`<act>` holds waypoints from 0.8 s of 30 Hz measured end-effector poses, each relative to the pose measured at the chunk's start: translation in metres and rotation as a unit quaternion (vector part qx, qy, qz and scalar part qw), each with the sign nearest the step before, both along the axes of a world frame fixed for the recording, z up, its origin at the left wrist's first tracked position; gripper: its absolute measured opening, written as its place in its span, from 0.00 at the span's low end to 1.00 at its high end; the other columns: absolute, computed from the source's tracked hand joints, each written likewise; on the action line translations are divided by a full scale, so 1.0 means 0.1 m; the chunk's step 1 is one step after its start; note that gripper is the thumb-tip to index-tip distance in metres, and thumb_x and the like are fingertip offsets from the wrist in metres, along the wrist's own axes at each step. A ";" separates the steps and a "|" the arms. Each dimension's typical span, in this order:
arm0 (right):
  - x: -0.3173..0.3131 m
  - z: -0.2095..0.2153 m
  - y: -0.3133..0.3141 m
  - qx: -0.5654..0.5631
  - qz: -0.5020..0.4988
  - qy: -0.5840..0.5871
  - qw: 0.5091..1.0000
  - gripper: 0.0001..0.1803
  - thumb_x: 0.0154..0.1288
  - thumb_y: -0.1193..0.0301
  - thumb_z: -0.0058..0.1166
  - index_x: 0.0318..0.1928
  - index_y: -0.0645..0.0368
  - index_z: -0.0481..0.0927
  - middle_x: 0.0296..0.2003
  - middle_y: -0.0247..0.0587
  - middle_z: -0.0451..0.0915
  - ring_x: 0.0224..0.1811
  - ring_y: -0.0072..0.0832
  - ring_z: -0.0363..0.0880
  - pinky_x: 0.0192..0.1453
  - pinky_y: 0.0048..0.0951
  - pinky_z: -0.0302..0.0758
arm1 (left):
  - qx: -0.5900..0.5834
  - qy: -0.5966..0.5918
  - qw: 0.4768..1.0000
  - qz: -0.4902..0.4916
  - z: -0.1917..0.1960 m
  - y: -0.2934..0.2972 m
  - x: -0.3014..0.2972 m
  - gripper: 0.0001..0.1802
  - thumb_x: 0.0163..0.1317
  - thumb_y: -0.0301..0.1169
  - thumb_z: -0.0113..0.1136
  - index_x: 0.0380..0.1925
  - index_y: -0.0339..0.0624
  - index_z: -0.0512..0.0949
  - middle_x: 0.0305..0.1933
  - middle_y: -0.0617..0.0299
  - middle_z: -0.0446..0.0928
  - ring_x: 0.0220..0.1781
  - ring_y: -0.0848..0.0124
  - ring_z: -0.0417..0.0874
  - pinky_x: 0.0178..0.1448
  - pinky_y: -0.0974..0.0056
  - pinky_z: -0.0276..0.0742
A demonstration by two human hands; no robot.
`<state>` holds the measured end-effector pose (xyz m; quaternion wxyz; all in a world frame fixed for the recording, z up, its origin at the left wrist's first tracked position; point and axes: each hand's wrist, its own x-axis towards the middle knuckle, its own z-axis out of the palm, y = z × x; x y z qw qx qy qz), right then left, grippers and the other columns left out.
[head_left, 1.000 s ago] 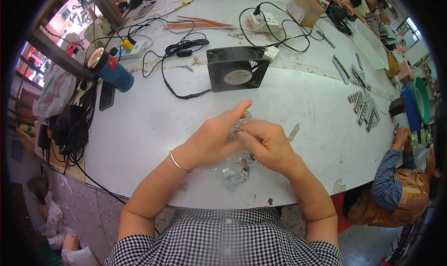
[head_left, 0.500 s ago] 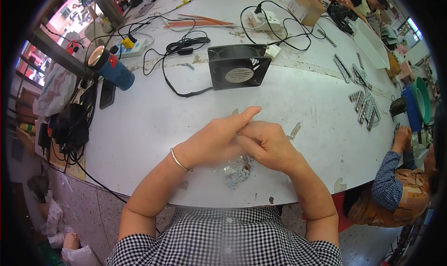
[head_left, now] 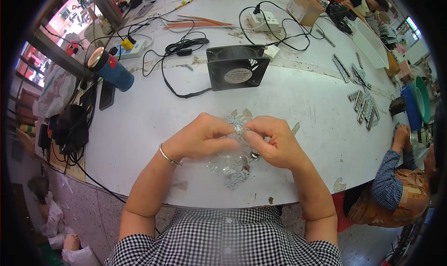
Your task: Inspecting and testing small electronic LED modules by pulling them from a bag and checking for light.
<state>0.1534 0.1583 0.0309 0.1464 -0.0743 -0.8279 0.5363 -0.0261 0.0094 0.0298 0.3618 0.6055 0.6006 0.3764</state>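
A loose pile of small silvery and clear bits (head_left: 236, 175) lies on the white table in front of me, spreading up between my hands. My left hand (head_left: 202, 136) is over the left side of the pile; its thumb and fingertips are smeared by motion, so its grip is unclear. Close on the other side, my right hand (head_left: 275, 142) is closed in a pinch, thumb against forefinger, with a tiny light thing at the tips that I cannot make out. The two hands are slightly apart. Beyond them a square black fan (head_left: 236, 69) stands upright on the table.
Black cables (head_left: 179, 47) run left of the fan, near a blue tumbler (head_left: 118, 72) and a phone (head_left: 107, 96). Metal strips (head_left: 365, 108) lie to the right. A white power strip (head_left: 264, 21) and a cardboard box (head_left: 303, 9) are farther back. A co-worker's arm (head_left: 389, 166) rests at the right edge.
My hands were together, the left laid across the right. They have parted, uncovering more of the small bits, and my right thumb and forefinger now pinch at the middle.
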 end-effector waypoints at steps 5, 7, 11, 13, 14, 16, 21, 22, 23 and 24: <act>0.02 -0.02 0.01 -0.258 0.061 -0.006 0.964 0.07 0.68 0.74 0.53 0.37 0.66 0.82 0.25 0.31 0.76 0.25 0.16 0.69 0.29 0.21 0.67 | 0.070 -0.092 0.992 -0.042 -0.03 -0.02 0.02 0.08 0.61 0.29 0.65 0.33 0.34 0.82 0.26 0.62 0.78 0.26 0.74 0.75 0.33 0.68 0.72; -0.02 -0.11 0.04 -0.017 -0.098 0.004 0.995 0.08 0.69 0.74 0.52 0.37 0.66 0.82 0.26 0.30 0.77 0.26 0.14 0.70 0.30 0.20 0.68 | 0.019 -0.145 0.986 0.083 -0.05 -0.03 0.06 0.09 0.61 0.25 0.63 0.42 0.36 0.81 0.31 0.61 0.80 0.28 0.74 0.78 0.35 0.68 0.74; -0.05 -0.12 0.05 -0.028 -0.113 -0.048 0.992 0.08 0.69 0.74 0.53 0.39 0.67 0.82 0.27 0.34 0.79 0.27 0.18 0.73 0.32 0.23 0.70 | 0.115 0.050 0.980 0.156 -0.16 0.06 0.12 0.14 0.60 0.21 0.61 0.48 0.36 0.79 0.34 0.56 0.80 0.28 0.71 0.80 0.35 0.68 0.76; -0.05 -0.18 0.03 0.077 -0.106 0.024 0.991 0.09 0.67 0.73 0.54 0.40 0.68 0.82 0.27 0.39 0.80 0.28 0.23 0.75 0.34 0.27 0.72 | 0.218 0.196 0.943 0.155 -0.19 0.10 0.19 0.17 0.57 0.21 0.63 0.48 0.37 0.79 0.33 0.53 0.81 0.27 0.66 0.82 0.33 0.67 0.77; -0.05 -0.17 0.02 0.076 -0.105 0.024 0.991 0.09 0.67 0.73 0.54 0.40 0.68 0.82 0.27 0.39 0.80 0.28 0.23 0.75 0.34 0.27 0.72 | 0.218 0.196 0.943 0.156 -0.19 0.10 0.19 0.17 0.57 0.21 0.63 0.48 0.37 0.79 0.33 0.53 0.81 0.27 0.66 0.82 0.33 0.67 0.77; -0.05 -0.13 0.02 0.082 -0.096 -0.017 0.992 0.09 0.67 0.73 0.55 0.39 0.69 0.82 0.27 0.43 0.81 0.29 0.28 0.77 0.35 0.31 0.73 | 0.227 0.274 0.927 0.117 -0.19 0.10 0.18 0.17 0.54 0.22 0.65 0.46 0.38 0.80 0.30 0.54 0.80 0.27 0.62 0.81 0.31 0.64 0.77; -0.05 -0.11 0.01 0.073 -0.089 -0.022 0.993 0.09 0.67 0.73 0.55 0.39 0.68 0.82 0.26 0.42 0.80 0.27 0.26 0.75 0.33 0.29 0.71 | 0.248 0.310 0.911 0.114 -0.18 0.11 0.17 0.17 0.52 0.23 0.68 0.44 0.37 0.80 0.26 0.57 0.79 0.25 0.61 0.81 0.30 0.62 0.77; -0.05 -0.11 0.01 0.057 -0.089 -0.034 0.994 0.09 0.67 0.73 0.55 0.40 0.68 0.82 0.26 0.42 0.80 0.27 0.25 0.75 0.32 0.28 0.71 | 0.247 0.318 0.909 0.113 -0.18 0.11 0.17 0.17 0.52 0.23 0.68 0.44 0.37 0.80 0.25 0.57 0.78 0.25 0.61 0.81 0.30 0.62 0.77; -0.05 -0.12 0.01 0.057 -0.088 -0.034 0.994 0.09 0.67 0.73 0.55 0.40 0.68 0.82 0.26 0.42 0.80 0.27 0.25 0.75 0.32 0.28 0.71 | 0.247 0.318 0.908 0.113 -0.19 0.12 0.17 0.17 0.52 0.23 0.68 0.44 0.37 0.80 0.25 0.57 0.78 0.25 0.61 0.81 0.30 0.62 0.77; -0.06 -0.15 0.01 0.065 -0.088 -0.019 0.994 0.09 0.67 0.73 0.56 0.40 0.68 0.82 0.26 0.41 0.79 0.26 0.25 0.74 0.32 0.28 0.70 | 0.268 0.326 0.899 0.119 -0.21 0.13 0.17 0.15 0.52 0.24 0.67 0.42 0.39 0.79 0.23 0.60 0.75 0.23 0.63 0.78 0.27 0.62 0.74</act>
